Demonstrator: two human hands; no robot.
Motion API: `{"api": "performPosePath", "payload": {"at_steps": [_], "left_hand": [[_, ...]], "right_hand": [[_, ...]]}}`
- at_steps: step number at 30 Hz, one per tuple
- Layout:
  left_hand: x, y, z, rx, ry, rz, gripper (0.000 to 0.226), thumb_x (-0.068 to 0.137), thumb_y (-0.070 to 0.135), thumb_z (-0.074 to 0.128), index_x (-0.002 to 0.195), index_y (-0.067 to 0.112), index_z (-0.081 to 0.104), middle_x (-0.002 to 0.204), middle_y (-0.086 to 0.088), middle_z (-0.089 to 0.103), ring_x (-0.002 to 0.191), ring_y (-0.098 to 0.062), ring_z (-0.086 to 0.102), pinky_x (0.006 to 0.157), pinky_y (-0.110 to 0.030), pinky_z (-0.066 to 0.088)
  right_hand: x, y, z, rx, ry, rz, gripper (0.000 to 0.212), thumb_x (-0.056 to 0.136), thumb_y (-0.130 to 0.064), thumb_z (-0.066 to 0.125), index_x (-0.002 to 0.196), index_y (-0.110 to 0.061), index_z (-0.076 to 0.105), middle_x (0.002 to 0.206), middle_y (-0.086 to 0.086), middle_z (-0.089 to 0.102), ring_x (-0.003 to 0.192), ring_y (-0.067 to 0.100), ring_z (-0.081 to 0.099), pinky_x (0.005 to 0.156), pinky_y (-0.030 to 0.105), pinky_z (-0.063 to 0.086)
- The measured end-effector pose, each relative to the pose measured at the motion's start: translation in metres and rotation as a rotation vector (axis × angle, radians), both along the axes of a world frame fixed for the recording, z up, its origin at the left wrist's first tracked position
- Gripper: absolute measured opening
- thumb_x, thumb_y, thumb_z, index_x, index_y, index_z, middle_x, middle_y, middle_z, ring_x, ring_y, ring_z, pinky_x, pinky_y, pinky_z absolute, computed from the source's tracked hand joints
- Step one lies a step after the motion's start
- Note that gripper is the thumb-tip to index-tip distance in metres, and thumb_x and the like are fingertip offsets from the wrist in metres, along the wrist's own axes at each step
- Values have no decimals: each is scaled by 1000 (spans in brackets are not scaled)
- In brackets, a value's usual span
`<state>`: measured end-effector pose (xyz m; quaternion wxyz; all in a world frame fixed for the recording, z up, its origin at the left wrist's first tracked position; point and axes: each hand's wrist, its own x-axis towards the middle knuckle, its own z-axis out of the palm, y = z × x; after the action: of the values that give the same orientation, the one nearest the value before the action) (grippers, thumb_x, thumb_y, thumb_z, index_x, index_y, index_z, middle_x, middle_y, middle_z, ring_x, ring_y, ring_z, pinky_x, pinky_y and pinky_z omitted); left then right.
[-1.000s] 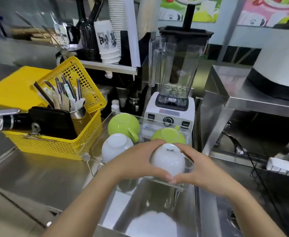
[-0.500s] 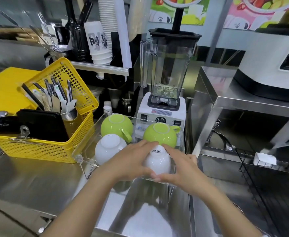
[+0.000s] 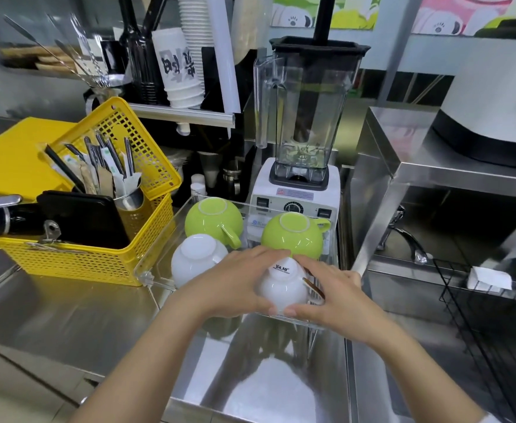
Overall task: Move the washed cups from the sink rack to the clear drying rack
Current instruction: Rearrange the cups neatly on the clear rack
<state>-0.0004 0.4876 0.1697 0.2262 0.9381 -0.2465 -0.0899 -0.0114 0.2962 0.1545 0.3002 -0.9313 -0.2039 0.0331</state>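
An upside-down white cup (image 3: 282, 285) with a printed base sits at the front right of the clear drying rack (image 3: 155, 257). My left hand (image 3: 229, 288) wraps its left side and my right hand (image 3: 330, 297) its right side. In the rack, also upside down, are a white cup (image 3: 195, 257) at front left and two green cups, one (image 3: 214, 219) at back left and one (image 3: 293, 235) at back right. The black wire sink rack (image 3: 476, 303) stands over the sink at the right.
A yellow basket (image 3: 97, 254) with utensils and a black item stands left of the clear rack. A blender (image 3: 305, 132) is right behind it. A steel shelf (image 3: 403, 166) and a faucet (image 3: 409, 239) are to the right. A white sponge (image 3: 488, 277) lies on the sink rack.
Both hands have lowered the white cup slightly into the front right of the clear rack, still holding it. The camera view has shifted a little closer.
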Motion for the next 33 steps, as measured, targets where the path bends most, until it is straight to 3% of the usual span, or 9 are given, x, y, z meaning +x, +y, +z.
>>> {"api": "performPosePath", "payload": {"at_steps": [3,6,11,15,18,21,23,27,33], "left_hand": [[-1,1,3,-117,-18,22,73,79,38,68,140,32,29,144,10,34,131,-10,32,110,-33,26],[3,3,7,-227,-124,119,61,83,39,63,136,29,37,139,8,42,125,-9,40,104,-29,33],[19,-1,15,-352,-290,266,37,90,31,55,125,20,53,128,4,56,116,-10,49,90,-24,36],[37,-14,19,-182,-275,151,42,93,43,41,129,23,53,137,5,54,127,-14,44,105,-34,34],[45,-22,15,61,-292,41,45,95,47,26,129,28,50,142,9,47,138,-10,28,114,-36,12],[46,-23,11,119,-296,20,44,98,43,21,126,27,51,140,11,49,140,-6,20,115,-39,-2],[47,-22,12,138,-305,44,45,99,43,19,129,28,48,140,11,49,140,-5,19,115,-41,-7],[50,-23,15,206,-319,114,53,97,47,13,127,27,52,137,9,52,140,-5,20,115,-42,-12],[58,-11,15,165,-252,171,56,96,50,13,125,26,53,139,9,51,141,-5,18,115,-44,-9]], "right_hand": [[4,-7,-1,23,13,-23,78,69,-60,66,136,-40,30,124,-26,41,118,-2,30,102,26,16],[11,-16,1,174,10,-87,85,61,-71,60,135,-36,37,129,-13,49,122,8,43,109,35,30],[36,-24,11,268,-48,-161,54,80,-33,67,129,-23,48,122,-2,57,111,10,52,103,33,38],[64,-22,17,147,-65,-161,43,92,-33,49,133,-21,44,136,0,50,126,15,43,111,39,24],[81,-18,20,-17,-54,-148,39,98,-30,34,136,-21,40,140,2,48,132,19,37,105,37,17],[88,-15,19,-92,-17,-118,37,98,-35,30,130,-22,42,139,0,48,136,13,31,95,30,13],[88,-15,16,-112,-18,-127,37,97,-41,30,129,-28,43,132,-4,54,129,11,39,95,30,13],[87,-13,14,-143,-91,-155,41,93,-51,30,120,-27,49,89,-5,66,103,17,56,95,33,18],[77,-10,10,-118,-129,-122,33,91,-51,36,116,-34,50,101,-10,65,85,9,50,89,36,23]]}}
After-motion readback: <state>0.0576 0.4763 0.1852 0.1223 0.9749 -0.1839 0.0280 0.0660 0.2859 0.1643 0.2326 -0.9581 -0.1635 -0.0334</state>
